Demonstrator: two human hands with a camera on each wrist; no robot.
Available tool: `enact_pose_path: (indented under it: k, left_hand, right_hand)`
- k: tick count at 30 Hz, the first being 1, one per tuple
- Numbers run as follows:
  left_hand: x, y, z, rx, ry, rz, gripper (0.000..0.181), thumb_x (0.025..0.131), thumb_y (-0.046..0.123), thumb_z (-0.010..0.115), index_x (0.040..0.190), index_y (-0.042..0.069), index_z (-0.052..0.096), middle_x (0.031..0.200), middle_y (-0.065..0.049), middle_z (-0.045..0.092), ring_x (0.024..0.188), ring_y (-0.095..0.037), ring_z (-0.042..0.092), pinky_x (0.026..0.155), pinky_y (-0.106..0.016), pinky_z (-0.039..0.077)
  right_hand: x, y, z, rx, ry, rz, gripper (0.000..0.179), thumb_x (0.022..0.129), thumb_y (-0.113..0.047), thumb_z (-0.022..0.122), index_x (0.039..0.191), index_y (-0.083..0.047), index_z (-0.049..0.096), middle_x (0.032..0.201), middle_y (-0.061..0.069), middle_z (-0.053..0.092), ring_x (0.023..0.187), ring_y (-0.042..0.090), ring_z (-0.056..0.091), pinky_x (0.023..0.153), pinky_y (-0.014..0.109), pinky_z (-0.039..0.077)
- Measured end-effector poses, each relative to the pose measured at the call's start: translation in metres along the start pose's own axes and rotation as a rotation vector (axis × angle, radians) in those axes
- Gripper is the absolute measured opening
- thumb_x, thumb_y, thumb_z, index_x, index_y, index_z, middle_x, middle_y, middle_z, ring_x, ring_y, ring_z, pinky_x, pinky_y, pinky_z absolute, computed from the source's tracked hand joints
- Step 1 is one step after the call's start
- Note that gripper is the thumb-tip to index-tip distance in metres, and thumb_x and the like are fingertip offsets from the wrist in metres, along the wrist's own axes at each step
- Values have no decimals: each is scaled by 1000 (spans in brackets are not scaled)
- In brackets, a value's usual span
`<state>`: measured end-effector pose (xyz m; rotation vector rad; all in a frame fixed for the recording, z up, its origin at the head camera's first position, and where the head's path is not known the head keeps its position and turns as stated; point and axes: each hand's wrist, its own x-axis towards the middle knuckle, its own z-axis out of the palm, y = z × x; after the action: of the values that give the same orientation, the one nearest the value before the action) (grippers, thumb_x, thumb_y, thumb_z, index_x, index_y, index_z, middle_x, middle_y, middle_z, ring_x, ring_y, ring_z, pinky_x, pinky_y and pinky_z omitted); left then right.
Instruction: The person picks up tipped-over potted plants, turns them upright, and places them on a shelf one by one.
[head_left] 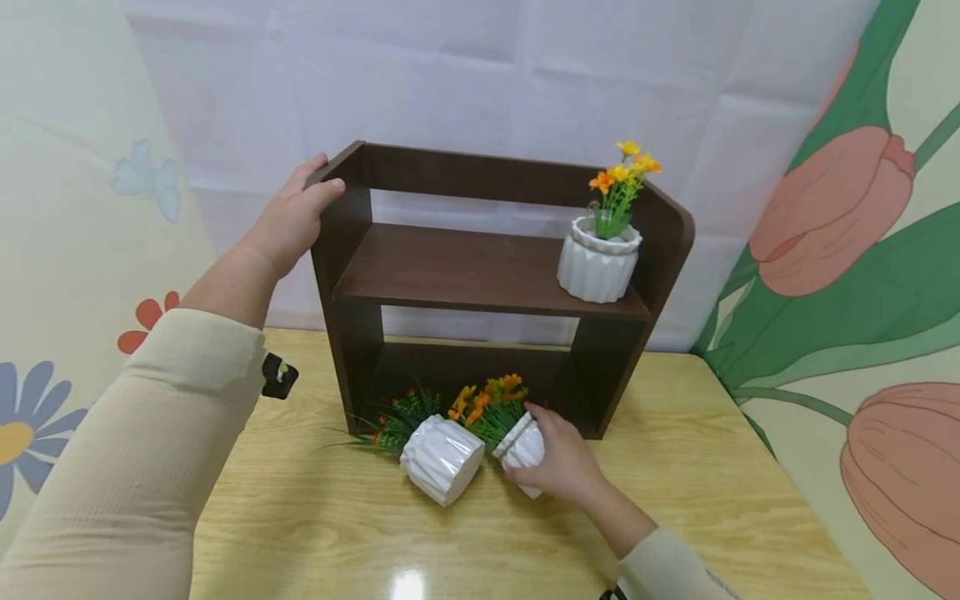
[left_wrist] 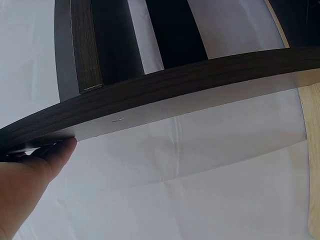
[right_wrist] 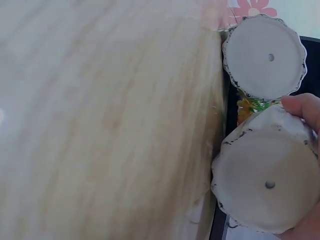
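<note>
A dark brown two-tier shelf [head_left: 480, 258] stands on the wooden table. My left hand [head_left: 288, 217] grips the top of its left side panel [left_wrist: 150, 95], thumb over the edge. Low in front of the shelf, my right hand [head_left: 562, 458] holds a white fluted flowerpot [head_left: 522, 446] with orange flowers [head_left: 491, 400], tilted over. The right wrist view shows the base of this held pot [right_wrist: 267, 180]. Left of it lies a second white flowerpot [head_left: 442, 458] on its side, its green leaves and small red flowers [head_left: 405, 417] reaching towards the lower shelf.
An upright white pot [head_left: 598, 262] of yellow-orange flowers sits at the right end of the upper board. White cloth [head_left: 450, 75] hangs behind the shelf. Flower-patterned walls [head_left: 847, 292] flank the wooden table [head_left: 315, 517].
</note>
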<state>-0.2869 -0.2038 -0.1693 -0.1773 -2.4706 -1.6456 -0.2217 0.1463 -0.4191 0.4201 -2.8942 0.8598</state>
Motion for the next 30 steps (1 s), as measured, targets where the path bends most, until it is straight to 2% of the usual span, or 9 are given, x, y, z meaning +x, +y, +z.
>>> enact_pose_path:
  k: [10,18,23,30]
  left_hand:
    - [1,-1,-2,8,-11,-7,70,100,50,31,159,30,-1,166,-10,4,150,-32,16,121,-54,12]
    - [1,-1,-3,8,-11,-3,70,100,51,31,159,30,-1,166,-10,3,150,-32,14,121,-54,12]
    - [2,-1,-3,7,-10,0,70,100,51,31,159,31,-1,166,-9,3,150,-32,14,121,-54,12]
    - [2,-1,-2,10,-6,0,69,100,50,31,159,30,0,166,-10,5,149,-33,16,121,-53,13]
  right_hand:
    - [-9,5,4,39,61,9,97,63,-39,87,146,-14,44,141,15,53,123,35,53,95,53,47]
    - [-11,7,7,71,114,-30,96,62,-36,87,145,-13,44,139,14,54,118,33,55,90,50,49]
    - [-11,8,10,98,133,-58,96,62,-35,87,145,-12,44,138,13,55,118,32,55,92,50,48]
    - [-11,8,14,187,133,-24,97,61,-31,89,145,-14,44,140,9,52,119,29,53,95,47,47]
